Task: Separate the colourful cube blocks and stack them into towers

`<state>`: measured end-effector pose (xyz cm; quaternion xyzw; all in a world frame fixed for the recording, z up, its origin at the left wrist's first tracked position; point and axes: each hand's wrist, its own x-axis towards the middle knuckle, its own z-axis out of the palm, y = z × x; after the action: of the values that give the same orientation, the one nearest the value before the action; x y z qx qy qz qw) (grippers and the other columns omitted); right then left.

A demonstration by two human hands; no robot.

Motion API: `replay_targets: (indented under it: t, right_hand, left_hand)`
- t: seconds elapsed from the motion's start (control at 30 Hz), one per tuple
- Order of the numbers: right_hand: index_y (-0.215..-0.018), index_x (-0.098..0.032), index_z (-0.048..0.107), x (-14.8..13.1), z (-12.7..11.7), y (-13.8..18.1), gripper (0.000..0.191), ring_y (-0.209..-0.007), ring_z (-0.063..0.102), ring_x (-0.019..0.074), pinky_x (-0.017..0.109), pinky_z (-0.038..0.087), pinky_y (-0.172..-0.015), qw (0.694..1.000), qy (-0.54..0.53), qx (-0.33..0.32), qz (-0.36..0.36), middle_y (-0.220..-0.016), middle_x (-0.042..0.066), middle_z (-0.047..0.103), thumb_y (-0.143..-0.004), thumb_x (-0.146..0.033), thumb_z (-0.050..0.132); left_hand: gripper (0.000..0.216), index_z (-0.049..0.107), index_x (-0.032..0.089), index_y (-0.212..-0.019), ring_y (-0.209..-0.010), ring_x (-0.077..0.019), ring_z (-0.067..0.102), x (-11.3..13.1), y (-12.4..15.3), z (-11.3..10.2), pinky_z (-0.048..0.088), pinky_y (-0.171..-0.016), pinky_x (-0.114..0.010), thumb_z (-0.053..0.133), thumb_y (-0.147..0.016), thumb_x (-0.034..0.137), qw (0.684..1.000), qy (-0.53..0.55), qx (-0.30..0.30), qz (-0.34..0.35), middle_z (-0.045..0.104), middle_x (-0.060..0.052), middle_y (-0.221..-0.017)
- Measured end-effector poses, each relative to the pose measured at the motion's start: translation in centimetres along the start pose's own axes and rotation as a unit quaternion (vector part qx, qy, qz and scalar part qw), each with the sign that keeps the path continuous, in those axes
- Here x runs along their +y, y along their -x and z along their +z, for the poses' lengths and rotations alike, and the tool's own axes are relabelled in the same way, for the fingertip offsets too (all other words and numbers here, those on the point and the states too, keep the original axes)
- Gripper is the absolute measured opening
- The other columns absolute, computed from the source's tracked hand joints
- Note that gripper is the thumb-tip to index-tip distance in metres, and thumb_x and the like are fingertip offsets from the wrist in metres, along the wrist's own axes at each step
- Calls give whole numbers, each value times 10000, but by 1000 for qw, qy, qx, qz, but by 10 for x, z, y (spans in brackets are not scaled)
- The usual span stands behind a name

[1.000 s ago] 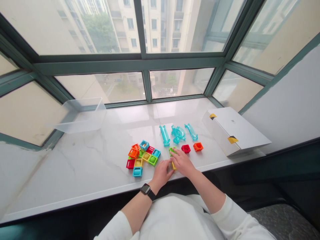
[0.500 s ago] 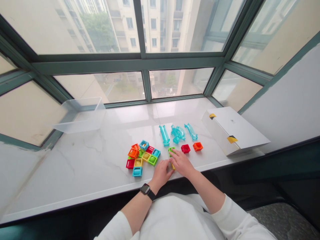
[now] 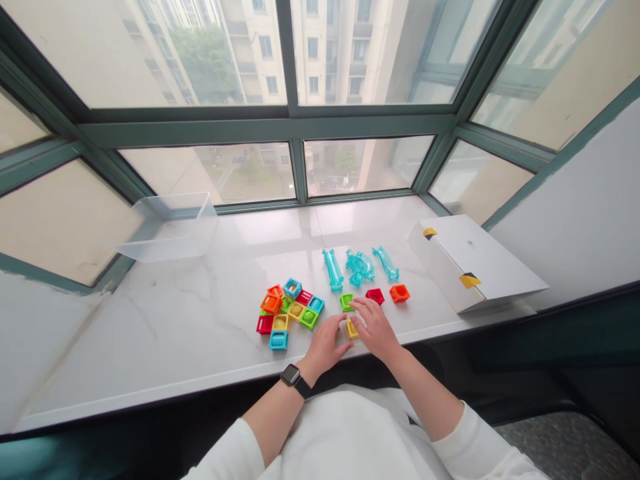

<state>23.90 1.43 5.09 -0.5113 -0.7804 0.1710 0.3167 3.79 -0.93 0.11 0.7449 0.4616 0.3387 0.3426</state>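
A yellow block lies on the white ledge between my two hands. My left hand, with a black watch on its wrist, is at the block's left side, fingers and thumb apart; whether a fingertip touches it I cannot tell. My right hand is spread over the block's right side, its fingers reaching toward a green block just beyond. A red block sits past the right fingers, partly covered by them, and an orange block stands farther right.
Left of my hands is a cluster of colored blocks, some stacked. Clear turquoise track pieces lie behind the single blocks. A transparent plastic bin stands at the back left, a white box at the right. Windows border the ledge.
My hands have drawn apart a little, the right one shifting rightward. More of the green and yellow blocks now shows. The whole view has shifted slightly.
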Motion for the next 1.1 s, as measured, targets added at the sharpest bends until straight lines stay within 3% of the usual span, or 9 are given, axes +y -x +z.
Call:
replay_targets:
  t: [0.1, 0.27, 0.4, 0.5, 0.57, 0.7, 0.87, 1.1]
  right_hand:
    - [-1372, -248, 686, -2, -5, 1, 371, -1335, 573, 312, 566, 464, -1177, 1000, -19, 19, -12, -1378, 132, 663, -1075, -354, 489]
    - [-1290, -243, 724, -3, -5, -1, 325, -1293, 598, 307, 556, 476, -1163, 997, -41, 51, -26, -1310, 131, 688, -1065, -313, 500]
    - [-1202, -261, 764, -9, 2, -6, 298, -1252, 622, 307, 547, 503, -1129, 996, -58, 55, -42, -1234, 118, 716, -1044, -273, 512]
    - [-1171, -269, 775, -21, 7, -11, 296, -1231, 635, 300, 536, 518, -1107, 995, -70, 42, -61, -1204, 109, 732, -1031, -233, 516]
    - [-1173, -275, 776, -31, 11, -15, 305, -1218, 643, 297, 534, 521, -1102, 994, -74, 26, -73, -1190, 107, 739, -1022, -213, 518]
    - [-1251, -267, 749, -52, 24, -21, 321, -1216, 646, 291, 526, 530, -1095, 991, -69, -43, -103, -1253, 116, 726, -1014, -208, 541]
    - [-1464, -259, 634, -77, 57, -31, 503, -1421, 527, 301, 548, 447, -1203, 976, -33, -149, -157, -1472, 124, 644, -979, -150, 557]
    - [-1578, -195, 522, -106, 92, -42, 646, -1583, 337, 379, 595, 310, -1285, 955, 61, -235, -171, -1692, 164, 422, -941, -193, 629]
  left_hand:
    - [788, 424, 270, -1541, -1055, -228, 646, 6, 13, -15, 595, -883, -396, 798, -847, 247, 999, 42, 15, -3, 570, -146, -1460]
    - [361, 582, 249, -1350, -876, -184, 626, 20, 41, -61, 563, -769, -340, 617, -994, 296, 995, 0, 96, -11, 650, -103, -1222]
    - [146, 643, 237, -1125, -830, -195, 615, 16, 55, -104, 547, -831, -367, 577, -1015, 306, 972, -87, 218, -13, 677, -63, -1020]
    - [139, 639, 239, -1103, -900, -227, 636, 2, 63, -131, 543, -868, -389, 571, -1009, 316, 945, -135, 296, -42, 678, -64, -1008]
    - [140, 632, 243, -1095, -921, -240, 640, -8, 71, -141, 541, -896, -410, 568, -1008, 333, 934, -159, 314, -68, 675, -63, -1007]
    - [201, 593, 247, -1061, -926, -256, 634, -17, 88, -139, 547, -879, -422, 641, -975, 422, 937, -180, 279, -105, 639, -53, -990]
    - [364, 518, 257, -1014, -897, -276, 622, -14, 97, -117, 558, -842, -445, 736, -895, 523, 938, -213, 242, -126, 572, -39, -956]
    - [303, 509, 261, -1024, -853, -269, 645, -16, 92, -103, 578, -713, -409, 694, -893, 462, 929, -211, 253, -168, 560, -41, -962]
